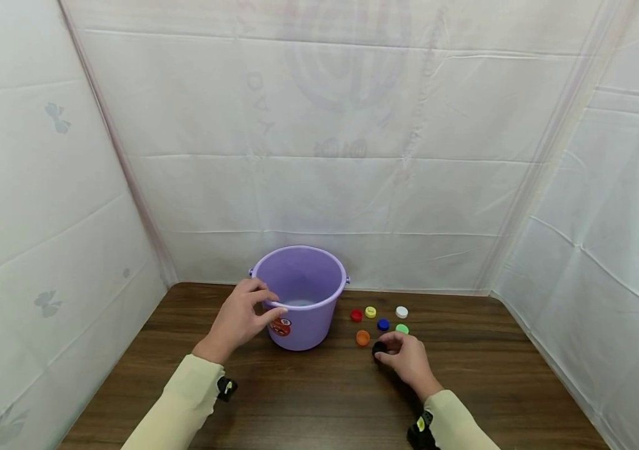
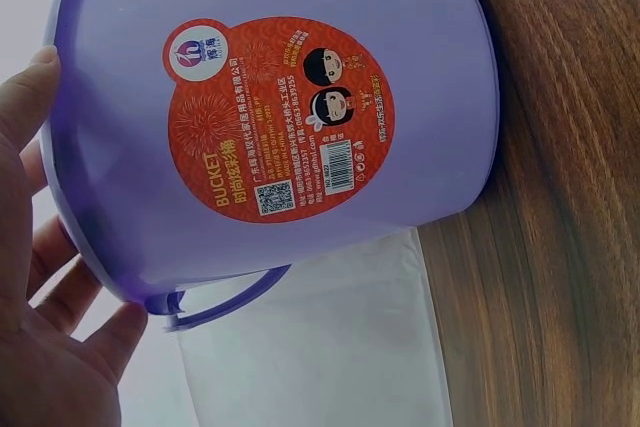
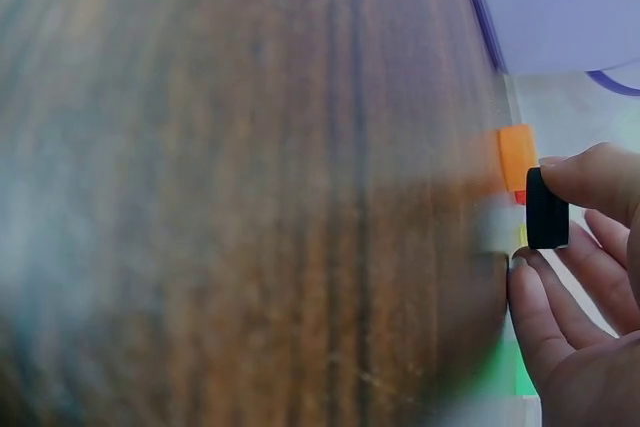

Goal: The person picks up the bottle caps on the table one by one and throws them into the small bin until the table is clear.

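A purple bucket (image 1: pixel 302 322) with a red label (image 2: pixel 280 117) stands upright on the table, its mouth facing up. My left hand (image 1: pixel 240 317) grips the near left part of its rim, the thumb on the near side and the other fingers over the edge. To the right of the bucket, my right hand (image 1: pixel 406 359) pinches a black bottle cap (image 3: pixel 547 209) between thumb and fingers, close over the tabletop. Beside that hand lie an orange cap (image 1: pixel 362 338), a green cap (image 1: pixel 402 329) partly covered by the fingers, and a blue cap (image 1: pixel 383 324).
Farther back on the wooden table (image 1: pixel 308 400) are a red cap (image 1: pixel 356 315), a yellow cap (image 1: pixel 371 312) and a white cap (image 1: pixel 401 312). White sheeting (image 1: pixel 330 187) walls off the back and both sides. The bucket's handle (image 2: pixel 235 302) hangs along its far side.
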A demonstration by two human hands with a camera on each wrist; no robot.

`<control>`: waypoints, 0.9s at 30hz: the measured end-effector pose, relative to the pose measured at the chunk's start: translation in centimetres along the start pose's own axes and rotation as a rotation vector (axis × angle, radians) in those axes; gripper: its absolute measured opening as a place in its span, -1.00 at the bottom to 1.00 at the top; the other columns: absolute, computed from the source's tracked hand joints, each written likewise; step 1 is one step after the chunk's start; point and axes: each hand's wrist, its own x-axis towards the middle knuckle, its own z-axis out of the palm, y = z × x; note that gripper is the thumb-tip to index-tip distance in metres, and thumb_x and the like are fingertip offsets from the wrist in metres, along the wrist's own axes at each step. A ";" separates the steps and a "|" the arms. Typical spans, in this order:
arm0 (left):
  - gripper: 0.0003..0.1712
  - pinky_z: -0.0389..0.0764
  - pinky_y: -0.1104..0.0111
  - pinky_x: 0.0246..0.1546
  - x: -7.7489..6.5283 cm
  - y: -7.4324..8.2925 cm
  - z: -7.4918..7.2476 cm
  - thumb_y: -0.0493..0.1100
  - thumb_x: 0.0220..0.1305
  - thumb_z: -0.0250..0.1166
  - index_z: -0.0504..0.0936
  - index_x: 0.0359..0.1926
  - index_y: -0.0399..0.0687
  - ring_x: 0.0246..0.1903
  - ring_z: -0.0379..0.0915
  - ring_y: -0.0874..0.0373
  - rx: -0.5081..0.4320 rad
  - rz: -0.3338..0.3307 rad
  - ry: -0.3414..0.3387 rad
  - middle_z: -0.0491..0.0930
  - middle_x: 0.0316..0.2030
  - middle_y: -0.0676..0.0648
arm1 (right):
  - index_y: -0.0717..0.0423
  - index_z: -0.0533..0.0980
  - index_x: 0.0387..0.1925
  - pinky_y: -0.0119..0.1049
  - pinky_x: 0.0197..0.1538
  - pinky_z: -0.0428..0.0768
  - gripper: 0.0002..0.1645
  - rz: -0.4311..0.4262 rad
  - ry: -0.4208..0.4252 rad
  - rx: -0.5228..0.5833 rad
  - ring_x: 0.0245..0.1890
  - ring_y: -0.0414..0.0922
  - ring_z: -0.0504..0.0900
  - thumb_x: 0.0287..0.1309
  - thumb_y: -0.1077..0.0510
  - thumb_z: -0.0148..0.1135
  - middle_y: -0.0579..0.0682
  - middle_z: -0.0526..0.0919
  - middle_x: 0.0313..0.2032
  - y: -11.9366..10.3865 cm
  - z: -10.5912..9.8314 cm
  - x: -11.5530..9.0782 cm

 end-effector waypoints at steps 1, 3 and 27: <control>-0.76 0.56 0.22 -0.16 0.0 0.0 0.0 0.05 0.05 0.62 0.80 -0.32 0.09 -0.16 0.40 0.17 -0.002 0.001 0.001 0.55 -0.30 0.08 | 0.12 0.70 -0.22 -0.31 -0.17 0.73 -0.69 0.000 0.000 0.006 -0.24 -0.12 0.76 -0.06 0.30 0.60 0.01 0.79 -0.22 -0.1 0.0 0.0; -0.76 0.56 0.22 -0.16 0.0 0.0 0.0 0.05 0.05 0.62 0.80 -0.31 0.10 -0.16 0.40 0.17 -0.002 0.002 0.002 0.56 -0.30 0.08 | 0.13 0.70 -0.22 -0.30 -0.18 0.73 -0.69 -0.004 0.006 0.013 -0.25 -0.11 0.77 -0.06 0.30 0.60 0.03 0.79 -0.22 -0.1 -0.1 0.0; -0.71 0.59 0.22 -0.17 0.0 -0.2 0.2 0.06 -0.01 0.65 0.77 -0.34 0.07 -0.17 0.46 0.16 0.002 0.005 0.039 0.58 -0.28 0.09 | 0.13 0.70 -0.21 -0.44 -0.19 0.69 -0.68 -0.033 0.052 0.089 -0.23 -0.12 0.77 -0.06 0.24 0.63 0.04 0.80 -0.22 -1.6 -0.6 0.3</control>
